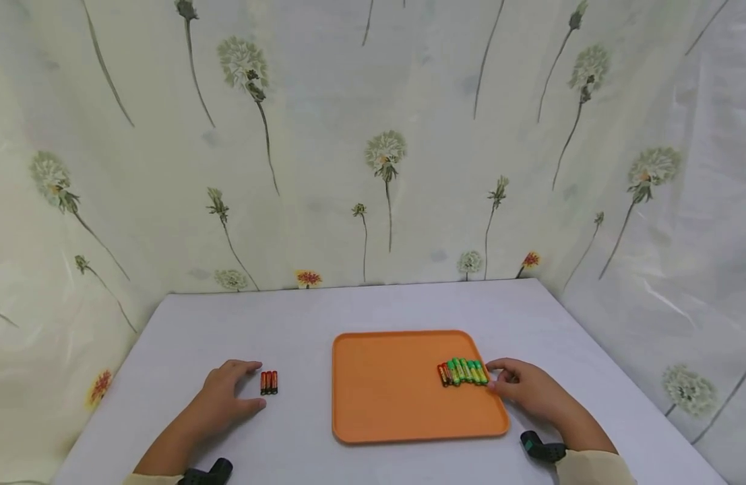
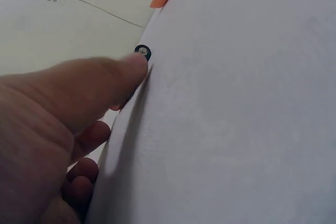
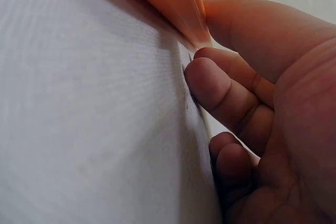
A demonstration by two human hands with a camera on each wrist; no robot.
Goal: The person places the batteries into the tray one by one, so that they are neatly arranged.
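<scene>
Three red-and-black batteries [image 1: 269,382] stand side by side on the table at the left. My left hand [image 1: 224,396] is just left of them, thumb and forefinger spread apart. In the left wrist view one battery end [image 2: 143,51] shows beyond the thumb [image 2: 113,80]. An orange tray [image 1: 391,404] carries a row of batteries near its right side: two red ones [image 1: 443,375] and several green-and-yellow ones [image 1: 466,372]. At that right rim is my right hand [image 1: 530,391], its thumb touching the tray edge [image 3: 178,3] and its other fingers loosely bent beside it.
A white cloth covers the table [image 1: 300,431]. Behind and at both sides hangs a curtain [image 1: 324,168] printed with dandelions. Dark wrist devices sit on the left wrist [image 1: 209,471] and the right wrist [image 1: 541,447].
</scene>
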